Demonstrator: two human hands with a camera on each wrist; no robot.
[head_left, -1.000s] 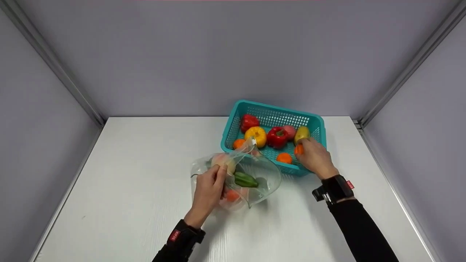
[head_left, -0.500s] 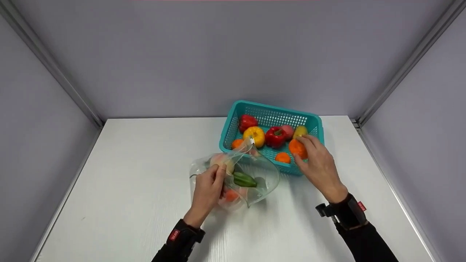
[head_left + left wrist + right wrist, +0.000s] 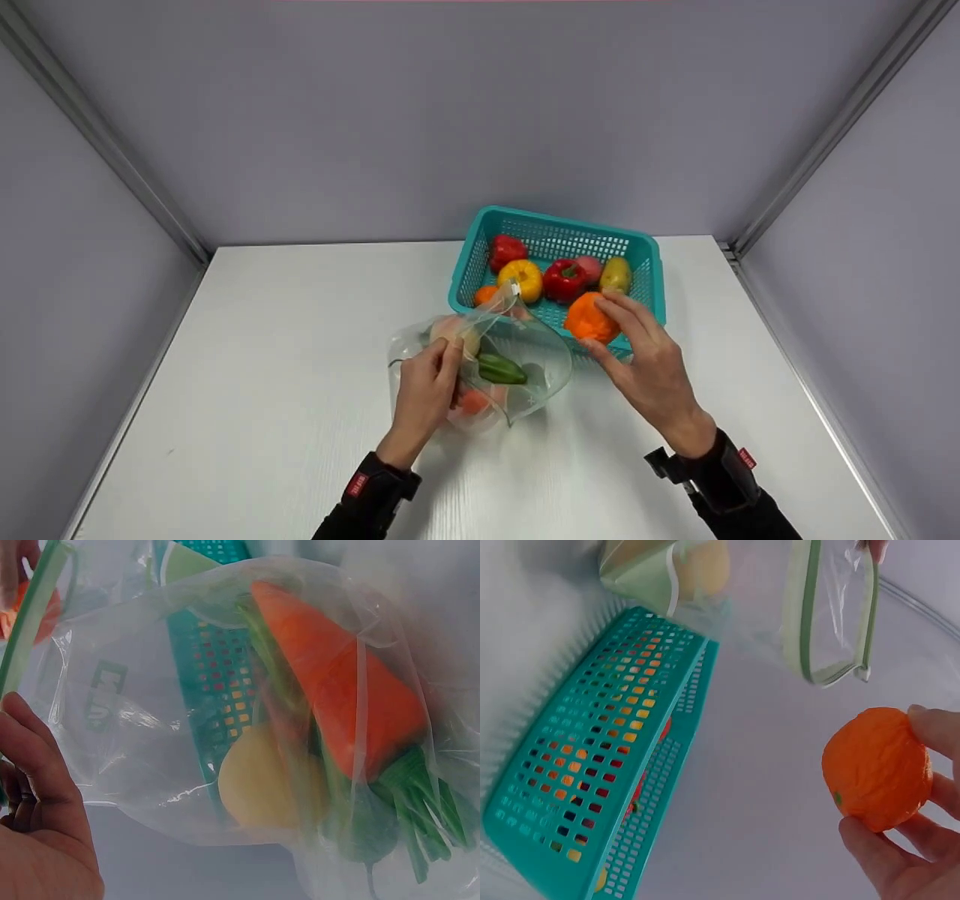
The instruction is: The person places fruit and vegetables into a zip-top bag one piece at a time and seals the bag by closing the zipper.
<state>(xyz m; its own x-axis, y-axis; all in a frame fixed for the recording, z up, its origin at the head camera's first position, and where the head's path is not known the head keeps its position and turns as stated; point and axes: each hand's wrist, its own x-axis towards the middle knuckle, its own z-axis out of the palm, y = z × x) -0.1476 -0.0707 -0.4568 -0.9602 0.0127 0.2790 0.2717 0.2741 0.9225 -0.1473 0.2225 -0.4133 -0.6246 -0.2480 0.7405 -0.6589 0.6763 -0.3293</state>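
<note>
My right hand (image 3: 656,371) grips an orange (image 3: 589,321) between thumb and fingertips, over the front edge of the teal basket (image 3: 555,217). The right wrist view shows this orange (image 3: 876,769) with bumpy skin and a small green stem mark. With thumb and fingers my left hand (image 3: 427,382) pinches the edge of a clear zip bag (image 3: 551,367); its mouth faces right, toward the orange. Inside the bag lie a cucumber-like green vegetable (image 3: 501,369), a carrot (image 3: 337,682) with green leaves and a pale yellow round fruit (image 3: 259,776).
The basket holds red bell peppers (image 3: 565,281), a yellow bell pepper (image 3: 521,279), a pinkish round fruit (image 3: 590,268), a yellow-green oblong fruit (image 3: 616,274) and another orange (image 3: 485,295). It stands at the back of the white table (image 3: 300,375), against grey walls (image 3: 465,112).
My right hand has lifted the orange from the basket's right side and carried it left, toward the bag's mouth. My left hand and the bag stay nearly still.
</note>
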